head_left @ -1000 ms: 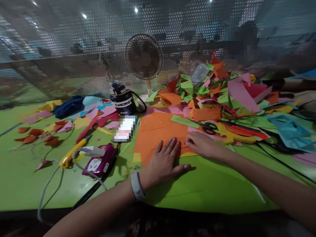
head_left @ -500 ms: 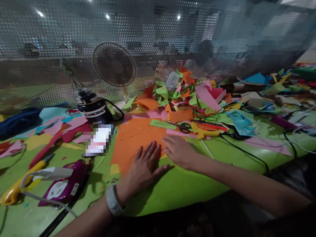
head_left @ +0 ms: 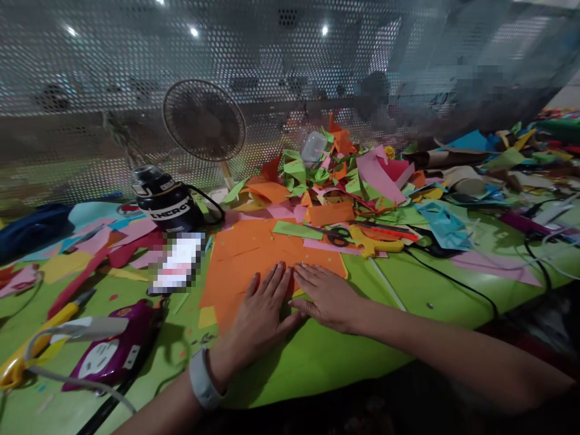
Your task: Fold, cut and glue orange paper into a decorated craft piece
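Head view: the left hand (head_left: 260,314) lies flat, palm down, with its fingers on the orange paper (head_left: 240,254) in the lower middle of the frame. The right hand (head_left: 328,299) is flat beside it, fingertips at the paper's near edge and thumb reaching to the left thumb. Half a second ago the right hand's fingers were blurred and set a little farther up; now they are straight and more clearly seen, and the paper's right corner shows beyond them. One second ago that hand was partly curled. The left hand keeps its flat pose throughout. Both hands are open and grip nothing.

Compared with the first frame, the bottle (head_left: 172,208) and fan (head_left: 203,121) appear farther left, as the whole view has swung; since the second frame they have moved only slightly. The phone (head_left: 179,263) is left of the orange paper, and the purple power strip (head_left: 111,347) is at lower left. A green paper strip (head_left: 296,229) crosses the orange paper's far edge, near the scissors (head_left: 338,236) and yellow glue gun (head_left: 376,243) right of center. Behind them is a heap of colored scraps (head_left: 328,211), all on the green surface (head_left: 312,368).
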The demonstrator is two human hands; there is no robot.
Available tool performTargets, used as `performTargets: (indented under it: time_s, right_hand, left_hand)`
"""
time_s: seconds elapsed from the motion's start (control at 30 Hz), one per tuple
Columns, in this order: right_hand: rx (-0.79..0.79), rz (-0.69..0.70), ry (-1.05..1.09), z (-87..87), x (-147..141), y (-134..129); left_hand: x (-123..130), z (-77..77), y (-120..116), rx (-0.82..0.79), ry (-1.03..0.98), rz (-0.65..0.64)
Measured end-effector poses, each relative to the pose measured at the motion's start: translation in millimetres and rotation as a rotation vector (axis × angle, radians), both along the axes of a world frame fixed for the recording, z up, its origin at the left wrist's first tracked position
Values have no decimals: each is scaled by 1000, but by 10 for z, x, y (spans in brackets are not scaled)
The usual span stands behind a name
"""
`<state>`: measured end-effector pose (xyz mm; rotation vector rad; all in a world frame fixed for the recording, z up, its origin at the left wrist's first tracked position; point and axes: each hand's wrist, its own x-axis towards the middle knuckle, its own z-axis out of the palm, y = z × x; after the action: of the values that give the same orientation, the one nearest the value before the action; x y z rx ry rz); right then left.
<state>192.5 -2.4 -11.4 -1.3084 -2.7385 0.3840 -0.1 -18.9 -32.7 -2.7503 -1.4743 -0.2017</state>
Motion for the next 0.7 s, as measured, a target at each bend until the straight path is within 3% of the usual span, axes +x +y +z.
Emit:
performTargets:
  time_s: [0.7]
  right_hand:
    - [-90, 31, 24, 51, 29, 22]
  left_hand:
    - [4, 61, 2, -62, -37, -9]
